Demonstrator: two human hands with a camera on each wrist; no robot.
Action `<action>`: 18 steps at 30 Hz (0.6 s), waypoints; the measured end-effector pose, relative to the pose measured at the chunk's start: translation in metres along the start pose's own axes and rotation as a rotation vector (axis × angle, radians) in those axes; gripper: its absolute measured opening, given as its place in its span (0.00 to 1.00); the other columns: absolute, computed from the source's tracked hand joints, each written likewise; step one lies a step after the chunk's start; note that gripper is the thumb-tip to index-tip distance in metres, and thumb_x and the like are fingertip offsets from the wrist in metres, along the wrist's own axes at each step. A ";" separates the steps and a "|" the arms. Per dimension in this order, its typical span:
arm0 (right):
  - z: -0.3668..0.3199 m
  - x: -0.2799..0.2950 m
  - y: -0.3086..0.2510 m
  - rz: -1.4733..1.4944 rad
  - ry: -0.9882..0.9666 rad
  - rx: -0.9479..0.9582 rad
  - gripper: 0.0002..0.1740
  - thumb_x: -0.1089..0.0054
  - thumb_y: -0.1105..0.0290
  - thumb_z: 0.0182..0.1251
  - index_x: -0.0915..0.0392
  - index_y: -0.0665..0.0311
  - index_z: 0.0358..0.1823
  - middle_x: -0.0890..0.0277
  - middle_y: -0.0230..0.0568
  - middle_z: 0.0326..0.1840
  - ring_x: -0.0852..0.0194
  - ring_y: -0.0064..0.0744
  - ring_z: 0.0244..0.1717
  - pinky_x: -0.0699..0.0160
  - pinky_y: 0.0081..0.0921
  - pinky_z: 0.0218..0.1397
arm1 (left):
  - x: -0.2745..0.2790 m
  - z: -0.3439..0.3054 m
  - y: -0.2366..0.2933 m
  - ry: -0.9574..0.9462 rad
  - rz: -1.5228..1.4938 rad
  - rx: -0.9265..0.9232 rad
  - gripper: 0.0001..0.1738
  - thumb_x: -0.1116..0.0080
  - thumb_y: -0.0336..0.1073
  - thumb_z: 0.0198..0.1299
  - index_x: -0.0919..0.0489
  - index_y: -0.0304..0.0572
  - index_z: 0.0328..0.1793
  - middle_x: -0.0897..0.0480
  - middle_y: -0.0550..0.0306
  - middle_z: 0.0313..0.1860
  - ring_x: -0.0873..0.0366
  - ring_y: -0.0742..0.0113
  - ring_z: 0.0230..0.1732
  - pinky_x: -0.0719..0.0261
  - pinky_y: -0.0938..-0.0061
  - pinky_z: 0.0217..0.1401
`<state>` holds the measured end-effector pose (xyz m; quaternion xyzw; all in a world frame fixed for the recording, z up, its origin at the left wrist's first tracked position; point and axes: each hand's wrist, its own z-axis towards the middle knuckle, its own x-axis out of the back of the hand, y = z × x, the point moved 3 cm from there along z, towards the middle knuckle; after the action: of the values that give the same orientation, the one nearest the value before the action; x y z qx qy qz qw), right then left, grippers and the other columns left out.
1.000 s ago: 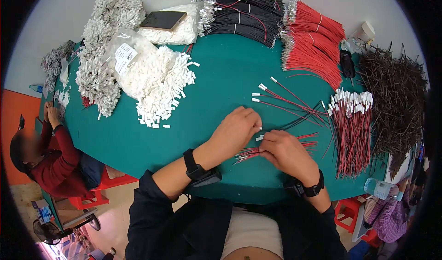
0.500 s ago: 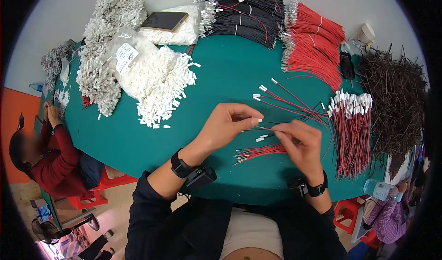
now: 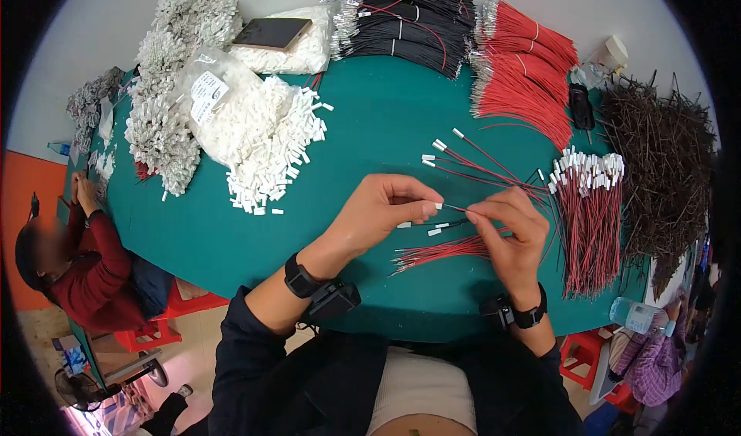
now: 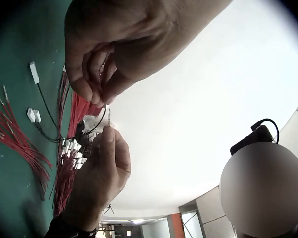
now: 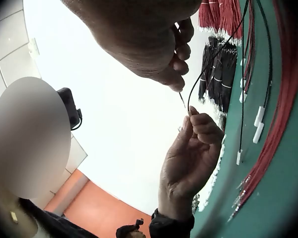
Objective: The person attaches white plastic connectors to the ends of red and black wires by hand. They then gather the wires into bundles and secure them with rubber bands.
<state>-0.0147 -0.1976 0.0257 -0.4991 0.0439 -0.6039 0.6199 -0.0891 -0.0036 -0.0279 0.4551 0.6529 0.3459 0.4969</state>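
Presently, I have the fingers of the L hand (image 3: pixel 378 212) pinched closed on a small white connector (image 3: pixel 438 206), raised above the green worktop (image 3: pixel 347 150). Fingers of the R hand (image 3: pixel 515 231) pinch a thin wire (image 3: pixel 455 208), its bare tip pointing at the connector; whether it is seated, I can't tell. R wrist view: a black wire (image 5: pixel 202 74) curves up from the L fingertips.

Below the hands, loose red wires (image 3: pixel 444 253) lie fanned, approx. parallel; white-capped wire ends (image 3: pixel 434 233) sit just beside. To the L: heap of white connectors (image 3: pixel 270 146), partly in a clear bag (image 3: pixel 207 69). Far side: black wire bundles (image 3: pixel 417 30) and, to their R, red wire bundles (image 3: pixel 525 81). R side: pile of white-capped red wires (image 3: pixel 590 235).
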 end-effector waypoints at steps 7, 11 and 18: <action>0.001 0.001 0.000 -0.063 -0.015 0.041 0.10 0.23 0.79 0.49 0.13 0.63 0.33 0.19 0.37 0.32 0.23 0.36 0.35 0.29 0.30 0.40 | -0.001 0.000 0.000 -0.007 0.011 0.010 0.11 0.32 0.29 0.65 0.14 0.31 0.50 0.13 0.57 0.39 0.19 0.76 0.38 0.20 0.80 0.46; 0.001 0.001 -0.001 -0.068 -0.022 0.049 0.10 0.23 0.78 0.48 0.13 0.63 0.33 0.20 0.36 0.32 0.23 0.36 0.35 0.29 0.31 0.41 | -0.001 -0.001 0.001 -0.012 0.010 -0.002 0.11 0.32 0.30 0.65 0.14 0.31 0.50 0.13 0.57 0.40 0.19 0.76 0.38 0.19 0.80 0.45; -0.001 -0.001 0.001 -0.050 -0.017 0.030 0.10 0.23 0.78 0.48 0.13 0.63 0.33 0.20 0.37 0.32 0.23 0.37 0.36 0.27 0.31 0.41 | -0.001 -0.001 -0.001 -0.012 0.003 0.006 0.11 0.32 0.30 0.65 0.14 0.30 0.51 0.13 0.57 0.40 0.18 0.76 0.39 0.19 0.80 0.46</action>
<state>-0.0147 -0.1972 0.0241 -0.4958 0.0171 -0.6155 0.6125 -0.0897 -0.0047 -0.0279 0.4597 0.6503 0.3420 0.4989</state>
